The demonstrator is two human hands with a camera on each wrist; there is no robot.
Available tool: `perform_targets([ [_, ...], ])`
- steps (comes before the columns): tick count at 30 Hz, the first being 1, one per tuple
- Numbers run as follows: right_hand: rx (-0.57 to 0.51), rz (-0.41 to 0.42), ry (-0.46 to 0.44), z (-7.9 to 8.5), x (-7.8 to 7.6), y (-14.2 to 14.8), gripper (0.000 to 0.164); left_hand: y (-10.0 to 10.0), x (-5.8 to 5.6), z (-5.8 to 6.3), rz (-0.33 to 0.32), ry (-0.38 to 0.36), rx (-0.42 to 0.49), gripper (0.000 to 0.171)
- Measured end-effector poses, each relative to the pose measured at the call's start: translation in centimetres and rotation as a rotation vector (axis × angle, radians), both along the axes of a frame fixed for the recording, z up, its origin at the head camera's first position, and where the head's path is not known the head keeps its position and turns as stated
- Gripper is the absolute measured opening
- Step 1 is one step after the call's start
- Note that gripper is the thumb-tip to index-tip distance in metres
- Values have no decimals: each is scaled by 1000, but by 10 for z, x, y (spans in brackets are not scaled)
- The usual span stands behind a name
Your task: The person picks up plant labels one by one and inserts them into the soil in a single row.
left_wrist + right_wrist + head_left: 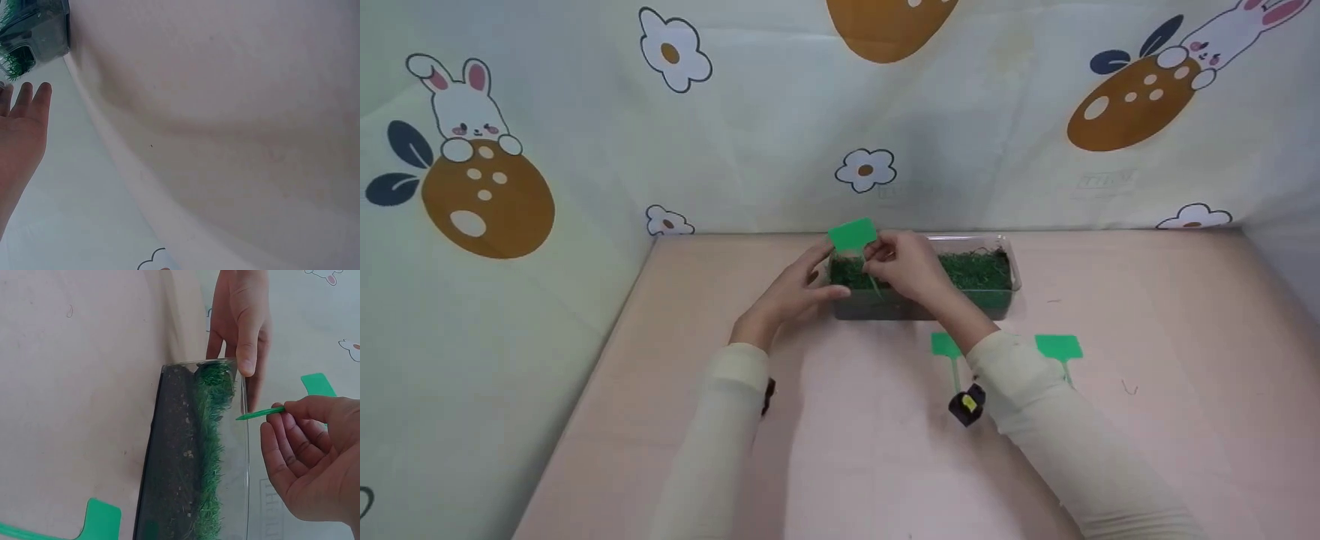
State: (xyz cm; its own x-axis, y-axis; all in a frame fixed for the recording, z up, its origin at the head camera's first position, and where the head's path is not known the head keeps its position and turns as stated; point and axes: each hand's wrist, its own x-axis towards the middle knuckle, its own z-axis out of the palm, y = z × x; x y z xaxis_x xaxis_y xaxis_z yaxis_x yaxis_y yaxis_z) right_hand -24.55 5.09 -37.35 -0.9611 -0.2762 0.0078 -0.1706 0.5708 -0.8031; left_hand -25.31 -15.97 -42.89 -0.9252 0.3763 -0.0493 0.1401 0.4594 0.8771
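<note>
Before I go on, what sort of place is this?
Probably an indoor tabletop set-up, perhaps a makeshift filming booth: a rabbit-print backdrop rises behind and to the left of a pale pink tabletop, which bears a clear box of grass and flat green tags.

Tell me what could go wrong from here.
The held tag has a thin stem, which might bend if the right hand pushes it hard into the grass. The box could slide, since the left hand is only at one end. The right sleeve, hanging over the loose tags, might brush them aside.
</note>
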Motion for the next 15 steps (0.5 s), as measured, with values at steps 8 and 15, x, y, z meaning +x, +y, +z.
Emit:
perform_targets([
  [8,-53,-43,-43,2,-5,-3,18,0,0,0,6,-7,-28,88],
  [15,-78,-68,-38,1,-9,-7,20,-1,1,0,-1,4,-35,88],
])
